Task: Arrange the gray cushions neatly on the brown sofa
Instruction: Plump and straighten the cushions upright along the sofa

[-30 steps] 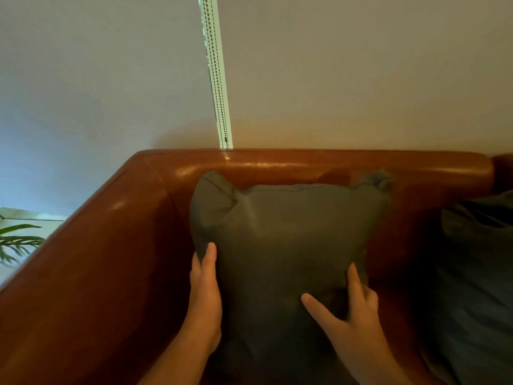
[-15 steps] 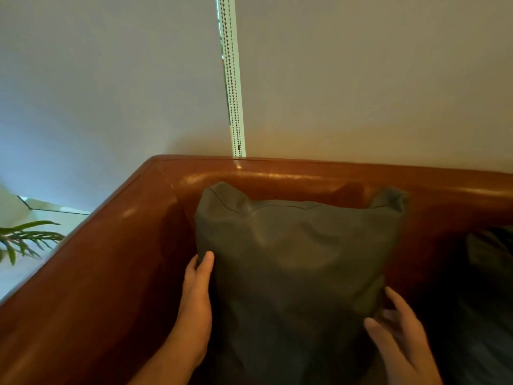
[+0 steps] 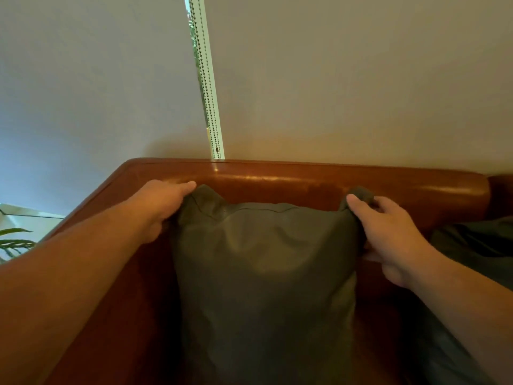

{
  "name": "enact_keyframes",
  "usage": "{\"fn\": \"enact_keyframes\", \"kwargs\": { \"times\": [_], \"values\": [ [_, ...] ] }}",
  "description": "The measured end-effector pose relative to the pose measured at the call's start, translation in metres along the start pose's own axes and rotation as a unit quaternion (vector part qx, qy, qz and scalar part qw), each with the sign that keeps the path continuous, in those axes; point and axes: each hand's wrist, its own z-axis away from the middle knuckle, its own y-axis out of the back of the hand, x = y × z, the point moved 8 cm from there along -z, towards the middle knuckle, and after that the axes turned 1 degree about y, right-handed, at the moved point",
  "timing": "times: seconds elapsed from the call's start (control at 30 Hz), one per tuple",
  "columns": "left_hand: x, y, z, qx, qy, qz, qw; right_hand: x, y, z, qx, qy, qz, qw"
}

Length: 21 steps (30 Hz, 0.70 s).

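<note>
Here, both of my hands grip the top corners of a gray cushion [image 3: 263, 273] standing in the corner of a brown sofa [image 3: 305, 184].

The cushion stands upright against the sofa's back, close to the armrest on my left, and its lower part runs out of the bottom of the view. My left hand [image 3: 161, 201] reaches over the cushion's upper left corner, grip pressed together on the fabric there, fingertips near the top of the sofa back. My right hand [image 3: 388, 234] has its grip pinching the upper right corner, thumb on the front face, the other fingers curled behind. A second gray cushion [image 3: 472, 245] lies on the seat to the right, partly hidden by my right forearm. Behind the sofa is a plain wall [image 3: 361, 79] with a bead chain [image 3: 206, 87] hanging down a narrow bright strip. Green leaves [image 3: 14, 243] show at the far left edge.
</note>
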Motion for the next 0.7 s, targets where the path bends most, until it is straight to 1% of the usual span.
{"fn": "enact_keyframes", "kwargs": {
  "times": [0.03, 0.1, 0.17, 0.27, 0.3, 0.33, 0.4, 0.43, 0.47, 0.53, 0.57, 0.63, 0.7],
  "values": [
    [0.003, -0.005, 0.000, 0.002, -0.001, -0.023, 1.000, -0.001, -0.006, -0.001, -0.006, -0.003, -0.002, 1.000],
    [0.007, -0.009, -0.002, 0.027, -0.040, -0.075, 0.996, 0.000, -0.016, -0.003, -0.009, 0.000, -0.005, 1.000],
    [0.014, -0.001, 0.001, 0.099, -0.103, -0.100, 0.985, -0.003, -0.021, -0.001, -0.004, 0.008, -0.031, 0.999],
    [0.025, 0.032, 0.018, 0.258, -0.160, -0.074, 0.950, -0.024, -0.020, -0.004, 0.020, 0.057, -0.097, 0.993],
    [0.026, 0.042, 0.021, 0.296, -0.167, -0.069, 0.938, -0.033, -0.019, -0.006, 0.029, 0.086, -0.087, 0.992],
    [0.025, 0.048, 0.021, 0.315, -0.172, -0.077, 0.930, -0.039, -0.018, -0.008, 0.041, 0.118, -0.040, 0.991],
    [0.017, 0.050, 0.019, 0.308, -0.153, -0.106, 0.933, -0.039, -0.020, -0.009, 0.065, 0.159, 0.097, 0.980],
    [0.010, 0.048, 0.016, 0.289, -0.131, -0.104, 0.943, -0.035, -0.021, -0.008, 0.075, 0.168, 0.165, 0.969],
    [0.002, 0.044, 0.014, 0.266, -0.108, -0.098, 0.953, -0.032, -0.022, -0.007, 0.080, 0.176, 0.209, 0.959],
    [-0.007, 0.037, 0.006, 0.202, -0.070, -0.077, 0.974, -0.034, -0.022, -0.005, 0.076, 0.208, 0.237, 0.946],
    [-0.007, 0.038, 0.002, 0.187, -0.061, -0.060, 0.979, -0.038, -0.020, -0.004, 0.073, 0.229, 0.244, 0.939],
    [-0.006, 0.043, -0.004, 0.156, -0.033, 0.032, 0.987, -0.047, -0.016, -0.006, 0.071, 0.254, 0.267, 0.927],
    [-0.004, 0.048, -0.008, 0.110, -0.018, 0.109, 0.988, -0.048, -0.009, -0.011, 0.072, 0.240, 0.272, 0.929]
  ]
}}
